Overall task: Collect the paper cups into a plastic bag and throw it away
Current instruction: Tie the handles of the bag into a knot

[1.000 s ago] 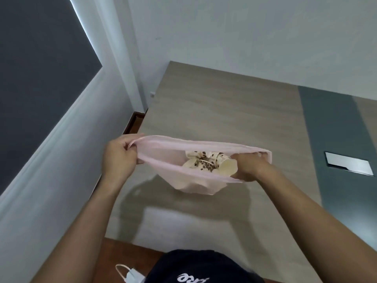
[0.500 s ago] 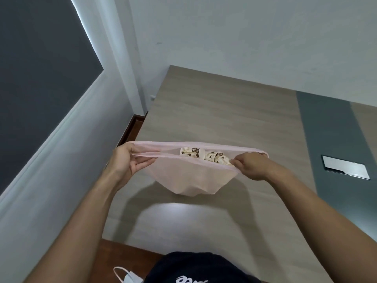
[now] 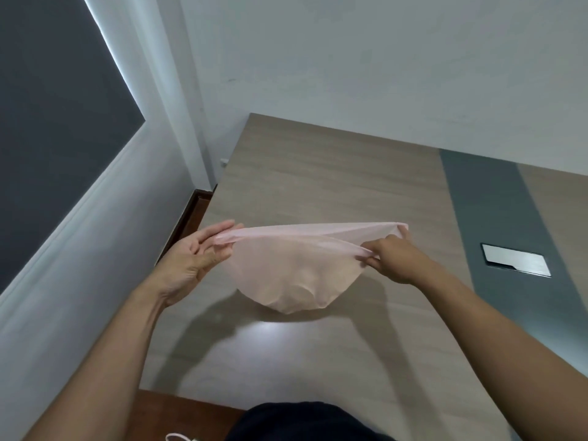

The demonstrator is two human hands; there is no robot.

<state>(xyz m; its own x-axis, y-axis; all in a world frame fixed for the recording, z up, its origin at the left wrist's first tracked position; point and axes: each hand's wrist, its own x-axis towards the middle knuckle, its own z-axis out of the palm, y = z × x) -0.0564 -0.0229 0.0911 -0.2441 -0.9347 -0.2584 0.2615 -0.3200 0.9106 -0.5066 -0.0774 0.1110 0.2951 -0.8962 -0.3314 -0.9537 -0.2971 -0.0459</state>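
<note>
The plastic bag (image 3: 296, 268) hangs above the bench (image 3: 334, 173), over its middle, stretched between the two hands. The left hand (image 3: 194, 262) holds the bag's left end near the bench's left edge; the right hand (image 3: 394, 259) pinches its right end. A metal plate (image 3: 517, 264) lies set into the bench to the right of the right hand, well apart from the bag. A wall (image 3: 350, 58) stands behind the bench's far edge.
</note>
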